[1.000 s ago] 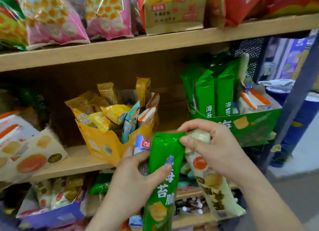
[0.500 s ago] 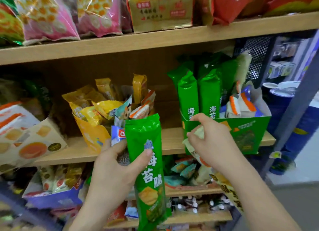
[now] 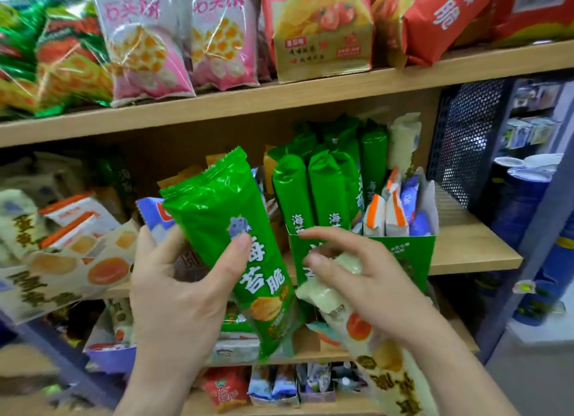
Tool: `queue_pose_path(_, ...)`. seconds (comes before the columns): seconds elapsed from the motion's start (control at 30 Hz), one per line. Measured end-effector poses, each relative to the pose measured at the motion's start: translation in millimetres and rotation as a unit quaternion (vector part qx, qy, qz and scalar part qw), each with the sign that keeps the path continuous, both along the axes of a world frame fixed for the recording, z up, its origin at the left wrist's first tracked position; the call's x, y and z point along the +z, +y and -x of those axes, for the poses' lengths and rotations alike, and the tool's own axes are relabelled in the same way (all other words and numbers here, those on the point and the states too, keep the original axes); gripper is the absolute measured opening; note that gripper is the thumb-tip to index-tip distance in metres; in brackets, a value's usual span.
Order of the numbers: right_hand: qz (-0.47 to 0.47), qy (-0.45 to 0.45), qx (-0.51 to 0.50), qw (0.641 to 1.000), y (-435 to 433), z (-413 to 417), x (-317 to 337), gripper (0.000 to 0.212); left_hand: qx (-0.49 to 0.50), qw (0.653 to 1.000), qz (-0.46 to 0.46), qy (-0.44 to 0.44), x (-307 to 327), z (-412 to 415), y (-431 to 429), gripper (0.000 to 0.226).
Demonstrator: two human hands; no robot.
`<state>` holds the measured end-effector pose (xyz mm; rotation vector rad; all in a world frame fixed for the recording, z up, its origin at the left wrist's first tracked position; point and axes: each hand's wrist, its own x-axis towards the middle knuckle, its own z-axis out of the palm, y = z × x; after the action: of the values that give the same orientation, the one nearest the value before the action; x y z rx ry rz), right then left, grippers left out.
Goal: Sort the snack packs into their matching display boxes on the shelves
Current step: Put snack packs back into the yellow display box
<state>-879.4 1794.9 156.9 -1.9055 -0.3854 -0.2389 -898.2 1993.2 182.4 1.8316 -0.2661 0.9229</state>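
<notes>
My left grip [image 3: 174, 291] holds a long green foil snack pack [image 3: 223, 229] in front of the wooden middle shelf [image 3: 472, 254]. The thumb presses on the printed front and the fingers curl round behind it. The pack's long axis runs on a slant: its crimped top end points up and to the left, its bottom end down and to the right, with the printed face towards me. A blue-and-white pack [image 3: 152, 213] sits behind it in the same grip, only its upper corner showing.

My right grip [image 3: 372, 285] is wrapped round the upper end of a pale cream snack pack [image 3: 357, 325] with an orange round picture. The forefinger is stretched out straight towards the left. This pack's long axis also slants, its top under my fingers and its far end running down and right, out of the view's lower edge.

Just behind both packs, a green cardboard display box [image 3: 413, 251] stands on the middle shelf. Matching green packs [image 3: 292, 192] stand upright in its left part, and orange-and-white packs [image 3: 385, 216] stand at its right.
</notes>
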Motion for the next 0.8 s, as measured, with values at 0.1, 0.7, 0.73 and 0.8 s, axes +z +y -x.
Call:
queue_pose_path(0.1,0.119,0.027,0.026,0.992,-4.8,20.3,15.8,0.063,0.019,0.998,-0.024,-0.051,11.8,4.1,-12.6,0.018)
queue_pose_path(0.7,-0.119,-0.053,-0.152,0.98,-53.9,16.0,53.3,0.038,-0.063,0.943,-0.287,0.155,-0.8,-19.6,-10.8,0.113)
queue_pose_path(0.73,-0.136,-0.071,-0.166,0.974,-52.1,11.6,55.1,0.039,-0.068,0.921,-0.336,0.186,-4.0,-21.9,-13.3,0.115)
queue_pose_path(0.8,-0.152,-0.097,-0.191,0.965,-44.9,2.5,56.5,0.036,-0.068,0.877,-0.41,0.239,-7.0,-28.2,-22.0,0.115)
